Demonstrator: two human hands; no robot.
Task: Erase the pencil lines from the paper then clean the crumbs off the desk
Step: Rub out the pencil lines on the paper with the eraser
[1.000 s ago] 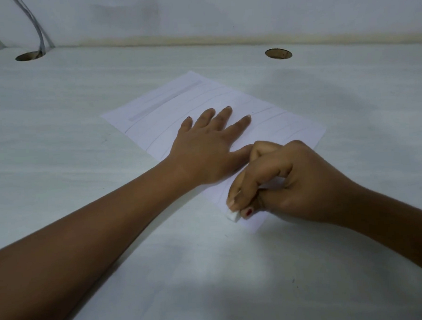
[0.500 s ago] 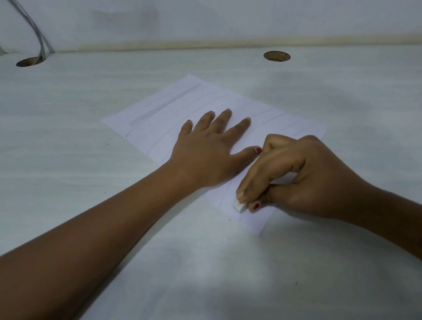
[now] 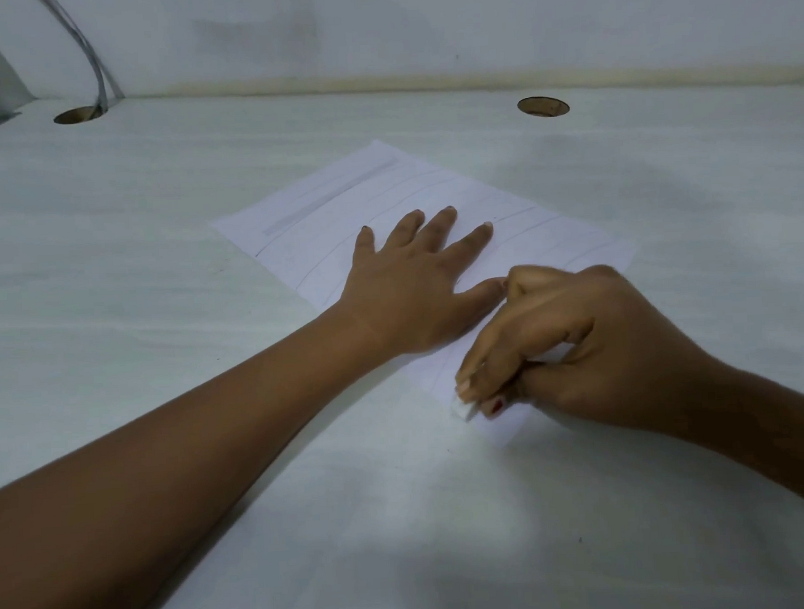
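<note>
A white sheet of paper [image 3: 330, 215] with faint pencil lines lies slanted in the middle of the pale desk [image 3: 134, 295]. My left hand [image 3: 417, 285] lies flat on the sheet with its fingers spread, pressing it down. My right hand [image 3: 579, 351] pinches a small white eraser [image 3: 461, 409] between thumb and fingertips. The eraser's tip touches the paper near its nearest corner. Most of the eraser is hidden by my fingers.
Two round cable holes are cut in the desk, one at the back left [image 3: 78, 115] with a grey cable [image 3: 94, 64] running into it, one at the back right [image 3: 543, 106]. A wall runs along the desk's far edge.
My right hand with the eraser slid up the paper and then back down toward the near corner. The left hand has stayed flat on the sheet.
</note>
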